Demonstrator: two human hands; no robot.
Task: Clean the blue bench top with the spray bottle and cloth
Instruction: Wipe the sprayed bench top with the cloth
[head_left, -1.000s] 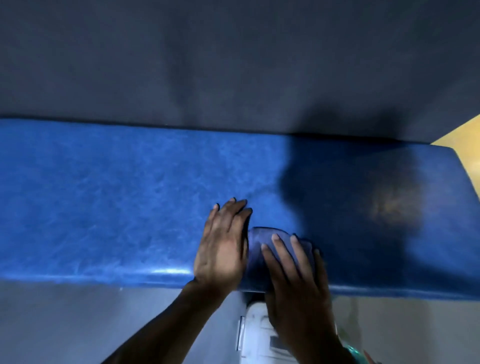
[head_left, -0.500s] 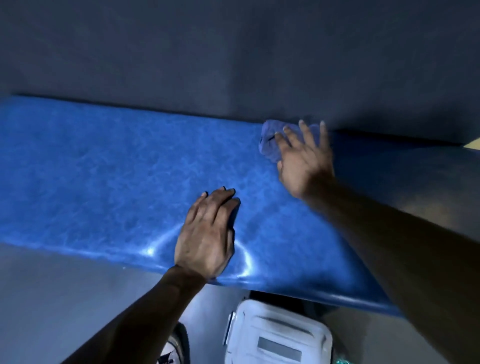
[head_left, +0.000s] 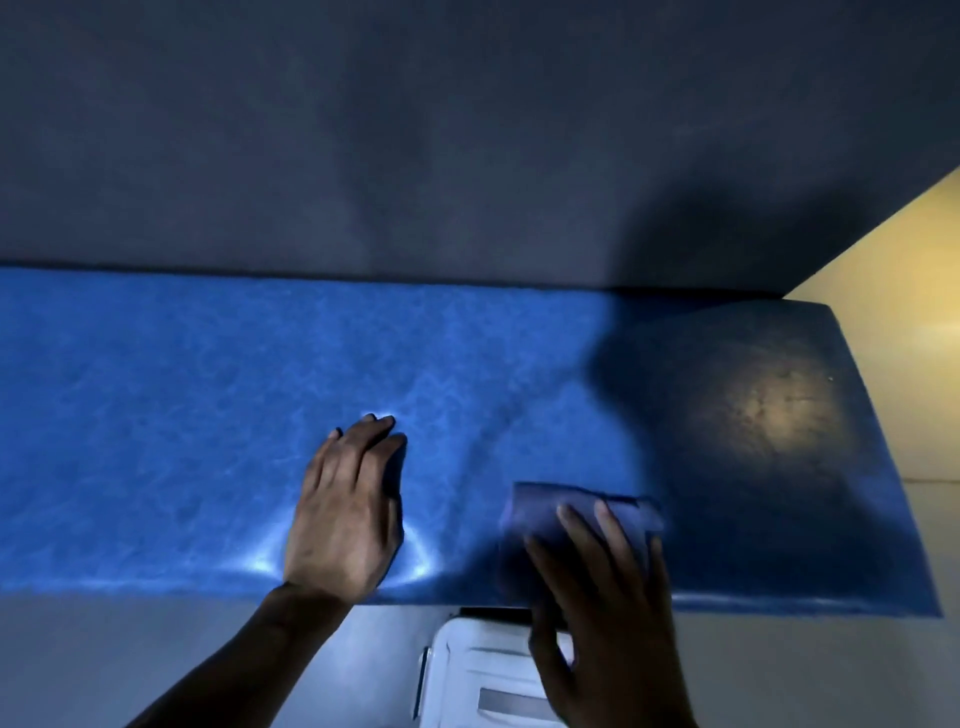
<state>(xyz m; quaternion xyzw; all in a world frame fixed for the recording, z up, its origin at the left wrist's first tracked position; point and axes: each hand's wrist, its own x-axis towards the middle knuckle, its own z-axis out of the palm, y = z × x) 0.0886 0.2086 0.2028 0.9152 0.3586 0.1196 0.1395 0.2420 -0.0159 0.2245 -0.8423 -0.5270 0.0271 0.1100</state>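
Blue glossy tabletop (head_left: 156, 415) bears the left hand (head_left: 345, 514) flat, fingers straight, while the right hand (head_left: 602, 613) presses a folded blue cloth (head_left: 550, 512) with extended fingers.

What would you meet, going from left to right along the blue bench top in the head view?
Left hand pressed flat on the bench top → cloth under the right hand → dark shadowed patch.

glossy mottled bench top (head_left: 182, 415), soft matt cloth (head_left: 545, 512)
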